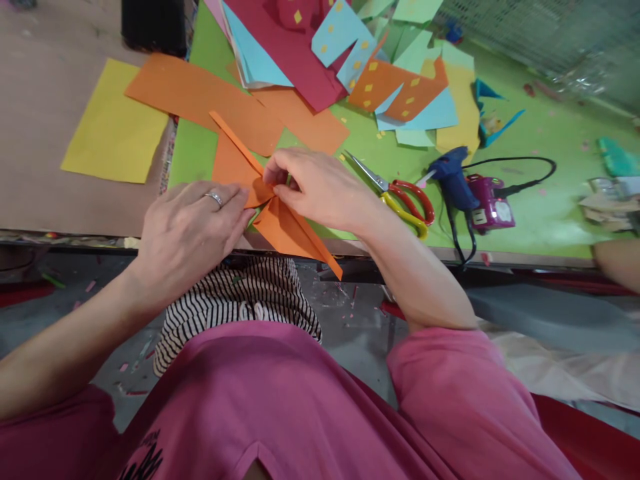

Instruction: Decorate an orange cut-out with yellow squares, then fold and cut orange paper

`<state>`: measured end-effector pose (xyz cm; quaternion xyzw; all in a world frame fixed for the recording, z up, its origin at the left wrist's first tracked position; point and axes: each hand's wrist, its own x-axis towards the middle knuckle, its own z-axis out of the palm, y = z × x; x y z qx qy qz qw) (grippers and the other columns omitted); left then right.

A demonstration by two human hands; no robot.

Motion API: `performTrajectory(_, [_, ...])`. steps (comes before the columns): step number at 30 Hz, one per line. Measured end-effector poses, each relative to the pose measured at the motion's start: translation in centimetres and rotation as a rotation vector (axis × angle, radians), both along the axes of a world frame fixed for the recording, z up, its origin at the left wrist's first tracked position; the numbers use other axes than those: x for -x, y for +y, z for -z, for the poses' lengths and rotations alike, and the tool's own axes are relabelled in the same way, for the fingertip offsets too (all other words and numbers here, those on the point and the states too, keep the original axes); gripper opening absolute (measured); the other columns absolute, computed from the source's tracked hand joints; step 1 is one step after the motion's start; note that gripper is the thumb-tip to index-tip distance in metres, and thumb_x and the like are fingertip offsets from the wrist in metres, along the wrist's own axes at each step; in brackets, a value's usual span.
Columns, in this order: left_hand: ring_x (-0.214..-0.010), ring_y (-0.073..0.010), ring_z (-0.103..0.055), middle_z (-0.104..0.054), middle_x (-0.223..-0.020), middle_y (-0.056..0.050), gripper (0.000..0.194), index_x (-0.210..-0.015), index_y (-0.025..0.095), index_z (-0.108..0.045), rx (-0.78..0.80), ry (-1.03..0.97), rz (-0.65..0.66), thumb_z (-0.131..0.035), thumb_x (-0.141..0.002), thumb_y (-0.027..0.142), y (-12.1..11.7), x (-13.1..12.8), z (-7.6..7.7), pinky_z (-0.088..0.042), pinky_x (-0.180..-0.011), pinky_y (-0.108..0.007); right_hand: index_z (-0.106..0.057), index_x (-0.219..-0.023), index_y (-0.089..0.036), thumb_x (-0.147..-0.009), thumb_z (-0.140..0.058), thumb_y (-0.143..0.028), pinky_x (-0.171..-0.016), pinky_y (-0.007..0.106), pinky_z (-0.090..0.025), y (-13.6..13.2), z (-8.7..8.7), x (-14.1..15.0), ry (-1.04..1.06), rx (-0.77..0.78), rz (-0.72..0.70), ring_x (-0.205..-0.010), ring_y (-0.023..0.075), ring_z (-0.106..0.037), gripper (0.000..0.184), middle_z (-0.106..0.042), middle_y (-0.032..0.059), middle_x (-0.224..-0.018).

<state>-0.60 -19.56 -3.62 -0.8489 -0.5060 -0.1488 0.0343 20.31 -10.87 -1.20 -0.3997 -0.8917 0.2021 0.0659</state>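
Observation:
A folded orange paper piece [280, 223] lies at the near edge of the green table sheet [540, 167], pinched at its middle like a bow. My left hand [193, 230], with a ring on one finger, presses its fingertips on the left half at the pinch. My right hand [317, 187] has its fingers closed on the paper's middle from the right. One pointed end of the paper sticks out over the table edge toward me.
Scissors [400, 197] with red and yellow handles lie right of my right hand. A blue glue gun [453, 180] and a purple plug block [493, 207] sit further right. Coloured paper sheets [320, 60] pile at the back; a yellow sheet [115, 127] lies left.

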Motion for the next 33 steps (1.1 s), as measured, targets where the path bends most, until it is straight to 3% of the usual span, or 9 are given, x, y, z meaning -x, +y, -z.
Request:
performTrajectory(4, [-0.095, -0.0306, -0.075, -0.079, -0.116, -0.014, 0.036, -0.123, 0.014, -0.069, -0.049, 0.025, 0.002, -0.04, -0.106, 0.027, 0.0, -0.4, -0.2, -0.06, -0.077, -0.047, -0.065, -0.105, -0.02, -0.096, -0.049, -0.014, -0.086, 0.035, -0.047, -0.1, -0.1, 0.1, -0.004, -0.021, -0.005, -0.098, 0.022, -0.065, 0.019, -0.074, 0.0055, -0.105])
performTrajectory(8, [-0.084, -0.0285, -0.072, -0.079, -0.095, -0.011, 0.034, -0.105, 0.02, -0.072, -0.032, 0.08, -0.029, -0.038, -0.106, 0.023, 0.3, -0.6, -0.4, -0.055, -0.066, -0.044, -0.068, -0.101, -0.021, -0.096, -0.049, -0.013, -0.084, 0.034, -0.046, -0.3, -0.3, 0.1, -0.015, -0.027, -0.011, -0.094, 0.0212, -0.064, 0.021, -0.073, 0.0049, -0.1])
performTrajectory(12, [-0.071, -0.024, -0.065, -0.068, -0.072, -0.006, 0.032, -0.087, 0.025, -0.066, -0.088, 0.135, -0.041, -0.039, -0.104, 0.023, 0.5, -0.4, -0.5, -0.045, -0.054, -0.037, -0.069, -0.103, -0.021, -0.097, -0.051, -0.016, -0.086, 0.034, -0.045, -0.6, -0.2, -0.1, 0.016, -0.049, -0.024, -0.094, 0.0201, -0.063, 0.019, -0.071, 0.0045, -0.103])
performTrajectory(17, [-0.075, -0.0225, -0.065, -0.064, -0.076, -0.004, 0.019, -0.096, 0.026, -0.06, -0.164, 0.024, -0.026, -0.043, -0.103, 0.027, 0.7, -0.4, 0.0, -0.046, -0.057, -0.035, -0.07, -0.104, -0.02, -0.096, -0.055, -0.019, -0.082, 0.031, -0.044, -0.9, 0.0, -0.1, 0.04, -0.066, -0.047, -0.092, 0.0181, -0.061, 0.017, -0.068, 0.0043, -0.105])
performTrajectory(25, [-0.081, -0.0239, -0.066, -0.065, -0.077, -0.004, 0.02, -0.096, 0.027, -0.061, -0.057, -0.123, -0.066, -0.043, -0.104, 0.03, 0.8, -0.5, 0.1, -0.046, -0.063, -0.037, -0.073, -0.101, -0.02, -0.095, -0.066, -0.026, -0.075, 0.032, -0.039, -1.1, -0.5, 0.3, 0.03, -0.075, 0.015, -0.09, 0.0187, -0.061, 0.011, -0.067, 0.0047, -0.108])
performTrajectory(29, [-0.08, -0.0237, -0.065, -0.066, -0.08, -0.006, 0.032, -0.089, 0.025, -0.061, 0.003, -0.002, -0.14, -0.036, -0.107, 0.032, 0.8, -0.5, -0.2, -0.039, -0.058, -0.038, -0.073, -0.099, -0.024, -0.097, -0.065, -0.024, -0.071, 0.033, -0.039, -1.6, -1.0, 0.8, -0.051, -0.167, 0.034, -0.09, 0.0194, -0.063, 0.008, -0.069, 0.0035, -0.109])
performTrajectory(33, [-0.077, -0.0194, -0.063, -0.065, -0.077, -0.004, 0.034, -0.091, 0.024, -0.061, -0.136, 0.161, -0.099, -0.033, -0.11, 0.03, 0.7, -0.2, -0.3, -0.039, -0.057, -0.037, -0.073, -0.101, -0.02, -0.101, -0.059, -0.02, -0.066, 0.037, -0.036, -2.0, -1.4, 1.3, -0.176, -0.238, 0.005, -0.1, 0.0228, -0.066, 0.014, -0.07, 0.0074, -0.111])
